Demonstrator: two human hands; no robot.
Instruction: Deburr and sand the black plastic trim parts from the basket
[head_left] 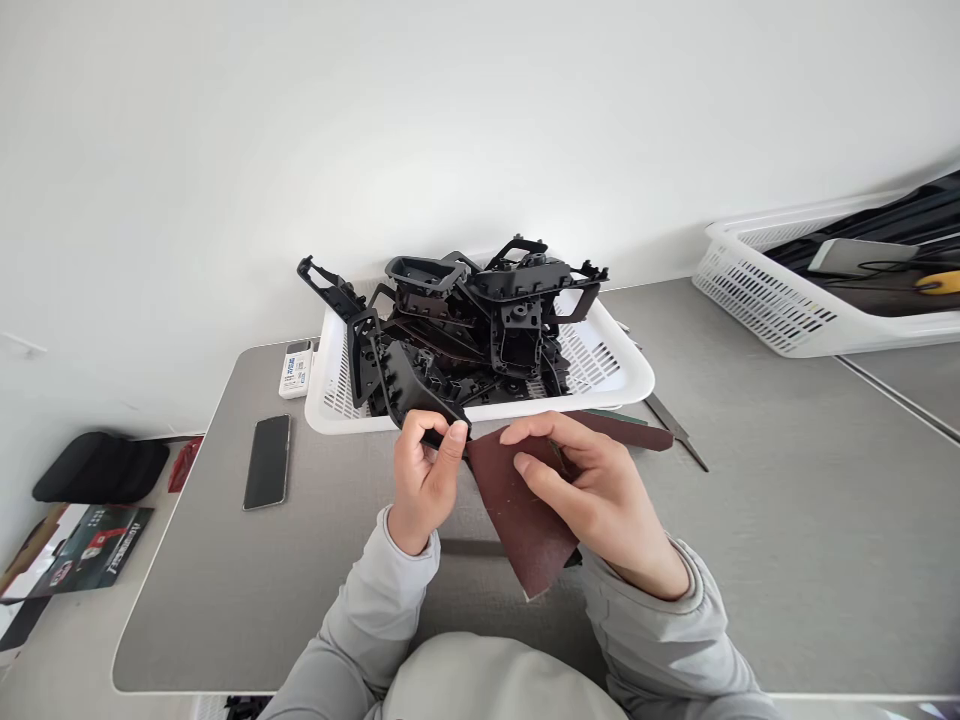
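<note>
From the head view I see my left grip (424, 480) closed narrow, thumb and fingers pinching the end of a black moulded plastic part (409, 385), which angles up and away toward the basket. My right grip (600, 490) is also closed narrow, on a sheet of dark red sandpaper (521, 515), and the sheet's edge meets the tip of the black part between my hands. Both hands hover just in front of a white plastic basket (480, 412) that sits on the grey surface (202, 600) and holds a heap of similar black plastic parts (480, 330). Just right of my right hand, a dark red abrasive strip (622, 430) and a slim metal file (675, 425) lie on the surface. To the left are a smartphone (266, 462) and a small white boxed device (296, 368). A second white basket (765, 290), holding a cable and other items I can't make out well, sits at the far right.
</note>
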